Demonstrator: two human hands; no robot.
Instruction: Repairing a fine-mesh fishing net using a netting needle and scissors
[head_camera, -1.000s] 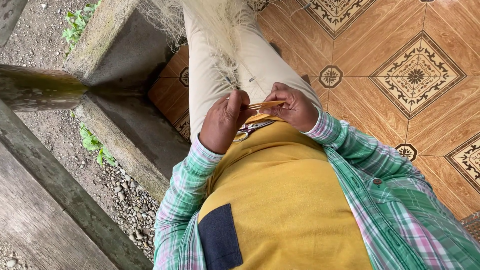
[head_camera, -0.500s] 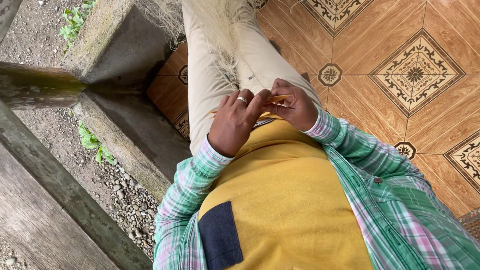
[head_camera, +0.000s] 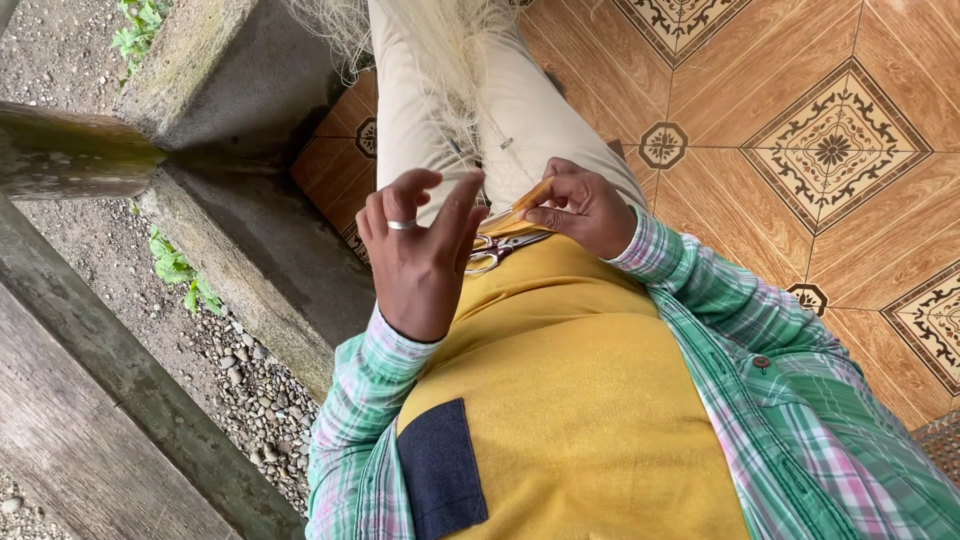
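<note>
Looking down, the biggest thing is the tiled floor (head_camera: 800, 90) in the upper right of the frame, orange-brown with dark flower shapes in squares. On the left side run grey concrete ledges (head_camera: 230, 90), with small stones (head_camera: 250, 390) and a few green weeds (head_camera: 175, 270) between them. Filling the bottom middle is a yellow shirt (head_camera: 570, 400) with a dark blue pocket (head_camera: 440, 470), under an open green and pink checked shirt (head_camera: 800, 400). At the top middle are legs in cream trousers (head_camera: 420, 100), and a bunch of pale, thin fibres (head_camera: 450, 50) lies over them.

No packages, labels or signs show anywhere.

Near the middle of the frame, the left hand (head_camera: 420, 250) is lifted up with the fingers spread and bent, holding nothing I can see. It wears a silver ring (head_camera: 401, 224). Just to its right, the right hand (head_camera: 585, 205) pinches a thin tan strip (head_camera: 525, 205) between thumb and fingers. The strip slants down toward the left hand. Right below the strip, on the lap, lie scissors (head_camera: 495, 250) with dark red handles, partly hidden by the left hand.
</note>
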